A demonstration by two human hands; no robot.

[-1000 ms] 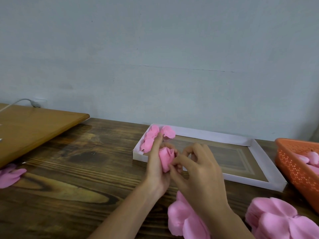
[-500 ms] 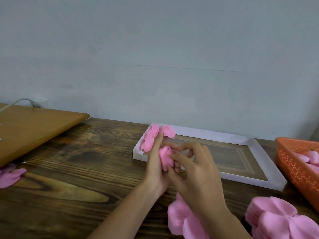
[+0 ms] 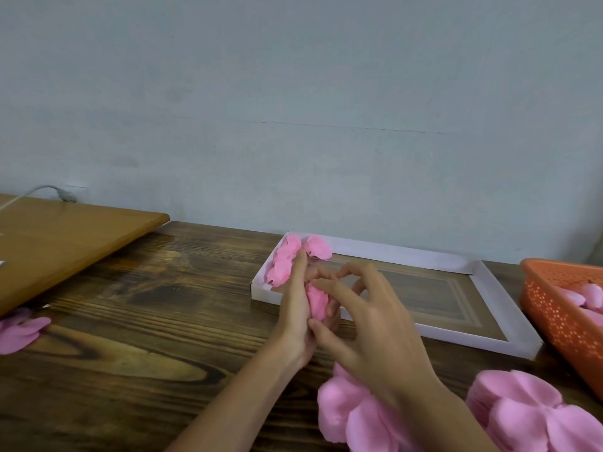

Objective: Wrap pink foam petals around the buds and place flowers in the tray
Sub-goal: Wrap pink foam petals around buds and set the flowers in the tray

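A person is working at a wooden table (image 3: 146,321), seen from above their hands. The left hand (image 3: 295,316) is gripping a half-wrapped pink foam flower (image 3: 317,301), its fingers curled behind the flower and its index finger pointing straight up. The right hand (image 3: 375,334) is closing over the flower from the right, its index fingertip on top and its thumb pressing at the base, so it too is grasping it. The flower is being held in the air just in front of the near left corner of the white tray (image 3: 391,252).

Compared with a second ago, the right hand's fingers are reaching further across the flower and are hiding more of it, while the left hand is staying where it was. This suggests the petal is being smoothed tight round the bud, so the wrap looks nearly done and the flower not yet placed.

A few finished flowers (image 3: 287,261) are lying in the tray's far left corner. Loose petals (image 3: 355,415) are sitting under the right wrist, and an orange basket (image 3: 554,308) is standing at the right.
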